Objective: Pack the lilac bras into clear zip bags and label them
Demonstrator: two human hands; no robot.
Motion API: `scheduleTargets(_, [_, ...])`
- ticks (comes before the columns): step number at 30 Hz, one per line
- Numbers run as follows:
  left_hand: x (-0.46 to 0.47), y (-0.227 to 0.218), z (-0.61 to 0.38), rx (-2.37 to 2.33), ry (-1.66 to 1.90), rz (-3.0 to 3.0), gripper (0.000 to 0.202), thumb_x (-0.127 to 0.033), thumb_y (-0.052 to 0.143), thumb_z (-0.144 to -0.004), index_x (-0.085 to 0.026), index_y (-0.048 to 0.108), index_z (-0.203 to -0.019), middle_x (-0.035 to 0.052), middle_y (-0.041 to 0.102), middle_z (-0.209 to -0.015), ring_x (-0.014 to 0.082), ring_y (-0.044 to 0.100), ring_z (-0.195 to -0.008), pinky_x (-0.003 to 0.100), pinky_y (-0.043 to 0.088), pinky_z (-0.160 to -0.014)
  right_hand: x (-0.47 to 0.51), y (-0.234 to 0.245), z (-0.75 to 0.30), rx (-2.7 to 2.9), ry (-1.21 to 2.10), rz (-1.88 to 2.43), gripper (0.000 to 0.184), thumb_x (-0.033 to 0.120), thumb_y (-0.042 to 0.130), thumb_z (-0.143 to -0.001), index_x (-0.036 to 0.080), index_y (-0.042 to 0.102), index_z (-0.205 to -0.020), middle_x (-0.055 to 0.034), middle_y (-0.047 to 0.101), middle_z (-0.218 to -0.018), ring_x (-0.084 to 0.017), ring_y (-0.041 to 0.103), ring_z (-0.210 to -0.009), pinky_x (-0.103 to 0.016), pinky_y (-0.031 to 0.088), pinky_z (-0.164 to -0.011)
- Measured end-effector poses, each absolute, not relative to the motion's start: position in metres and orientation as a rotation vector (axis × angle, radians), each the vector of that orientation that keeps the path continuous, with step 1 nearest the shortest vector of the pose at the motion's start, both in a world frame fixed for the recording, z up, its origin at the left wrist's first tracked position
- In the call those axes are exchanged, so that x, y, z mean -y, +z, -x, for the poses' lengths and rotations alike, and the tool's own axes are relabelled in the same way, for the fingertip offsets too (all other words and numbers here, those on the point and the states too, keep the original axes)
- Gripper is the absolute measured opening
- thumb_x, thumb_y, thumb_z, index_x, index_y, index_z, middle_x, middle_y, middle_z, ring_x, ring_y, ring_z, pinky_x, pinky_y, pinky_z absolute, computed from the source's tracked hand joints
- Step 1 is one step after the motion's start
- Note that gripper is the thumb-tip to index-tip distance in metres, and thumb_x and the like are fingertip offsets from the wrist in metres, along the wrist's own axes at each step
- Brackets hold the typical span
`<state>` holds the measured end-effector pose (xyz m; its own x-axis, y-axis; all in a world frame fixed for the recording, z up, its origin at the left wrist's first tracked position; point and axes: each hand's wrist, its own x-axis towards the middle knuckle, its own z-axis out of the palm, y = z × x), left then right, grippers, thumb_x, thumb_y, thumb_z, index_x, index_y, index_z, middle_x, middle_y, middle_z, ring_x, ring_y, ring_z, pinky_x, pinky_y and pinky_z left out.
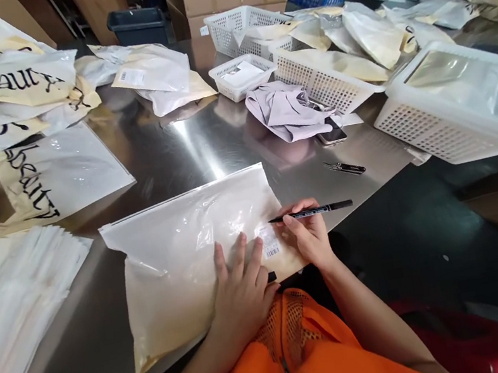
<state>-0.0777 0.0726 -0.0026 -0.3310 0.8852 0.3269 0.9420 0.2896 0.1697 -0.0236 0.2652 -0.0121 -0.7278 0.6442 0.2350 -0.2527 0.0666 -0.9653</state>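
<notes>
A large pale zip bag (172, 271) lies in front of me, with a small white barcode label (271, 244) near its right edge. My left hand (240, 287) rests on the bag with its fingers spread. A short black pen cap (271, 277) sticks out between its thumb and forefinger; the rest of it is hidden. My right hand (310, 233) is closed around a slim black marker pen (320, 209). The pen's tip points left, just above the label; whether it touches the bag I cannot tell.
Stacked flat bags (23, 303) lie on the left, below a pile of filled bags (6, 94). Black tweezers (345, 167), a phone (332, 133) and folded lilac cloth (286, 109) lie on the metal table (165, 150). White baskets (444, 120) stand right and behind.
</notes>
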Motion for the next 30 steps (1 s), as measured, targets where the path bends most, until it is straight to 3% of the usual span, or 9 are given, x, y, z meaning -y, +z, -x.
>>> scheduleTargets(5, [-0.0759, -0.0041, 0.0766, 2.380, -0.534, 1.685, 0.027, -0.041, 0.054, -0.095, -0.018, 0.067, -0.087, 0.0045, 0.050, -0.149, 0.0361, 0.033, -0.144, 0.065, -0.005, -0.122, -0.2627, -0.0100, 0.0200, 1.965, 1.389, 0.146, 0.018, 0.022, 0.060, -0.093, 0.026, 0.044, -0.100, -0.0020, 0.062, -0.095, -0.014, 0.064, -0.086, -0.031, 0.055, -0.077])
scheduleTargets(30, [-0.0766, -0.0070, 0.0754, 2.378, -0.518, 1.685, 0.026, -0.038, 0.054, -0.095, -0.018, 0.066, -0.085, 0.0056, 0.050, -0.149, 0.0368, 0.033, -0.144, 0.066, -0.004, -0.121, -0.2632, -0.0128, 0.0216, 2.115, 1.252, 0.015, 0.017, 0.019, 0.058, -0.092, 0.026, 0.044, -0.098, -0.0020, 0.062, -0.086, -0.017, 0.063, -0.080, -0.035, 0.055, -0.071])
